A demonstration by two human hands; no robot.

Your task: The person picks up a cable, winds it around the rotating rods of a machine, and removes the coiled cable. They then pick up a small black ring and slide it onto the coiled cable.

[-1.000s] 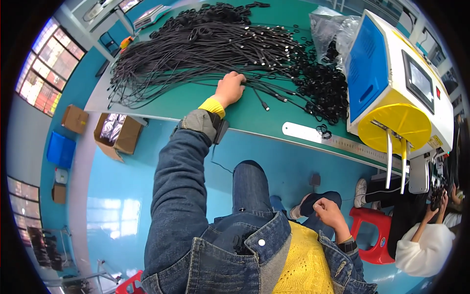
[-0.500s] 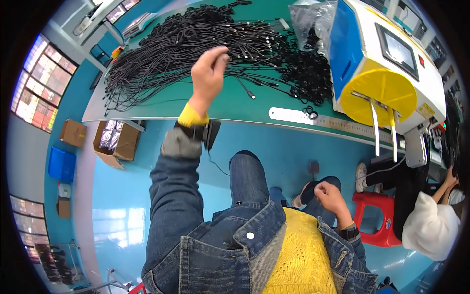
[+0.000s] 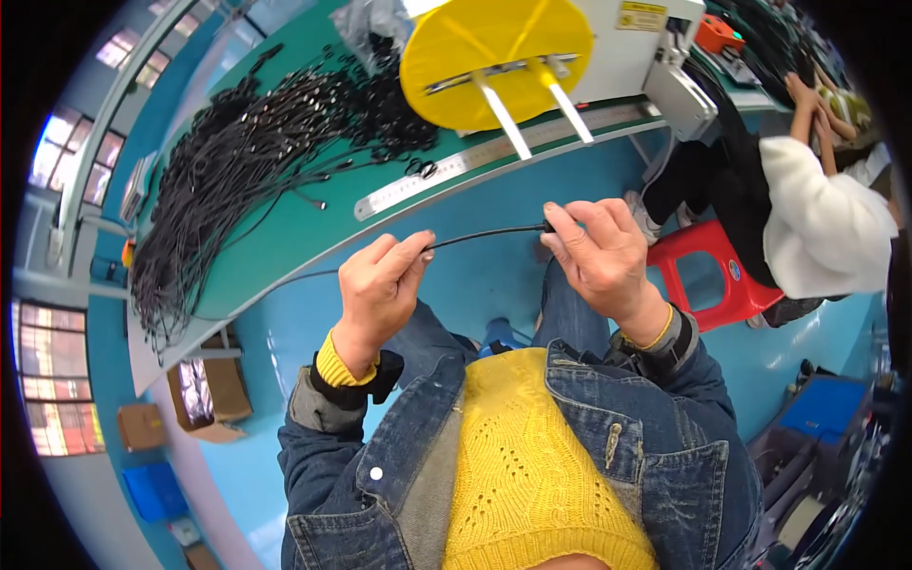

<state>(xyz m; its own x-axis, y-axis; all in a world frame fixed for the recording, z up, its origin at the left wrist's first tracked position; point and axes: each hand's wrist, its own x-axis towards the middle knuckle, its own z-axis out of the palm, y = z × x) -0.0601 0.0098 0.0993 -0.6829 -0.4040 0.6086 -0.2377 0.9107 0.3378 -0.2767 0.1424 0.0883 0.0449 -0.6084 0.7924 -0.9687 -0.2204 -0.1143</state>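
A black cable [image 3: 486, 234] is stretched between my two hands in front of the table's edge. My left hand [image 3: 382, 285] pinches it partway along, and the rest trails off to the left toward the table. At the cable's dark end, my right hand [image 3: 604, 258] closes thumb and fingers round it, hiding most of the tip. Beyond my hands a big heap of black cables [image 3: 256, 128] with small connector ends covers the left part of the green table [image 3: 285, 228]. A steel ruler [image 3: 380, 201] lies along the front edge, with a small black cable tie or loop [image 3: 420, 168] beside it.
A white machine with a yellow disc [image 3: 494, 47] and two projecting metal prongs [image 3: 502, 116] stands ahead of my hands. A red stool [image 3: 712, 266] and a co-worker in a white hooded top [image 3: 822, 218] are at right. A cardboard box [image 3: 223, 389] sits under the table.
My view has swung right. My left hand has come down from the cable heap and now holds a cable; my right hand has risen from my lap onto its end.
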